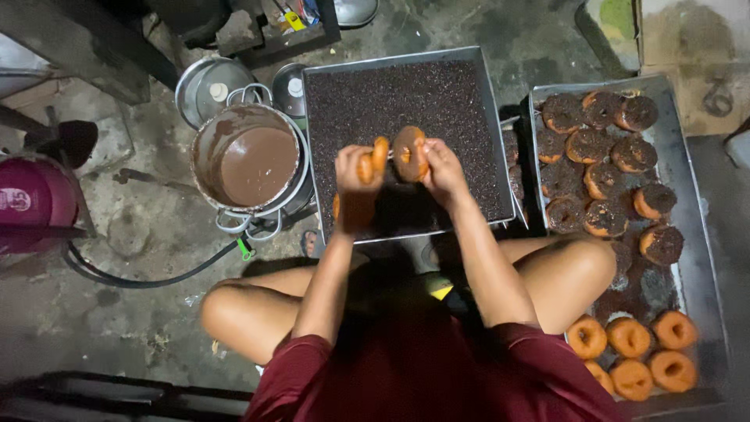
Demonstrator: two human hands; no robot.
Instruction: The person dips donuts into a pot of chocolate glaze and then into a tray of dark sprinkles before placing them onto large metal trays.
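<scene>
My left hand (353, 168) holds a plain brown doughnut (375, 156) on edge above a metal tray (469, 59) filled with dark chocolate sprinkles. My right hand (441, 168) holds a second doughnut (408, 153), its chocolate-coated face turned toward the first. Both hands hover close together over the middle of the sprinkle tray. A pot of melted chocolate (254, 164) stands just left of the tray.
A long metal tray (691, 227) on the right carries several sprinkle-covered doughnuts at the far end and several plain ones (629, 337) near my knee. Pot lids (211, 86) lie behind the chocolate pot. A black hose (148, 277) curves across the concrete floor at left.
</scene>
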